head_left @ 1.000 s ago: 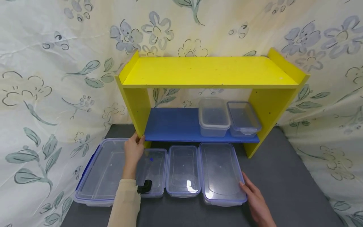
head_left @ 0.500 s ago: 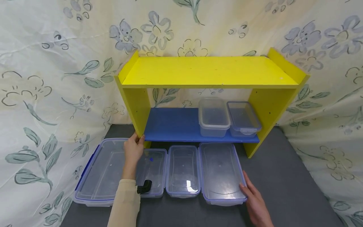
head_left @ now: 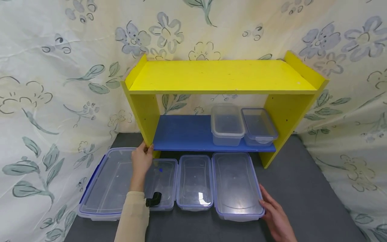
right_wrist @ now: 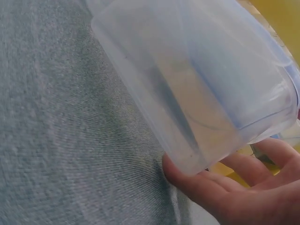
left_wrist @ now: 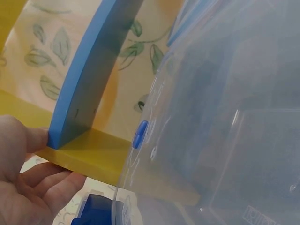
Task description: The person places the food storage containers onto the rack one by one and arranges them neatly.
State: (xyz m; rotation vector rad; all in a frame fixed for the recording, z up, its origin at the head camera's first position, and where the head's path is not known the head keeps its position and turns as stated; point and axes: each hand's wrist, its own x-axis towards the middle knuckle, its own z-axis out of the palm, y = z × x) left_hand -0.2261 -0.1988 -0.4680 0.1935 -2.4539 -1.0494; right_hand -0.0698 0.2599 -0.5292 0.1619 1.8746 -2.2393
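Observation:
A yellow shelf unit point(head_left: 223, 76) with a blue lower board point(head_left: 184, 132) stands on the dark table. My left hand point(head_left: 141, 162) grips the lower front of its left side panel, thumb at the board's end and fingers around the panel's edge in the left wrist view. Along the front lie lidded clear storage containers: a wide one point(head_left: 104, 185), a smaller one point(head_left: 164, 183), a narrow one point(head_left: 195, 181) and a large one point(head_left: 237, 185). My right hand point(head_left: 276, 213) touches the large container's right side near its front corner, fingers extended along its wall.
Two clear containers, a taller one point(head_left: 227, 126) and a lower one with blue trim point(head_left: 259, 126), stand at the board's right end. A black elbow-shaped piece point(head_left: 153, 199) shows beside the left sleeve. Floral cloth point(head_left: 75, 101) hangs behind. Dark table surface point(head_left: 305, 195) extends rightward.
My right thumb has slid from the large container's lid edge toward its side, and that container has shifted very slightly toward me. My left hand keeps its grip on the shelf panel.

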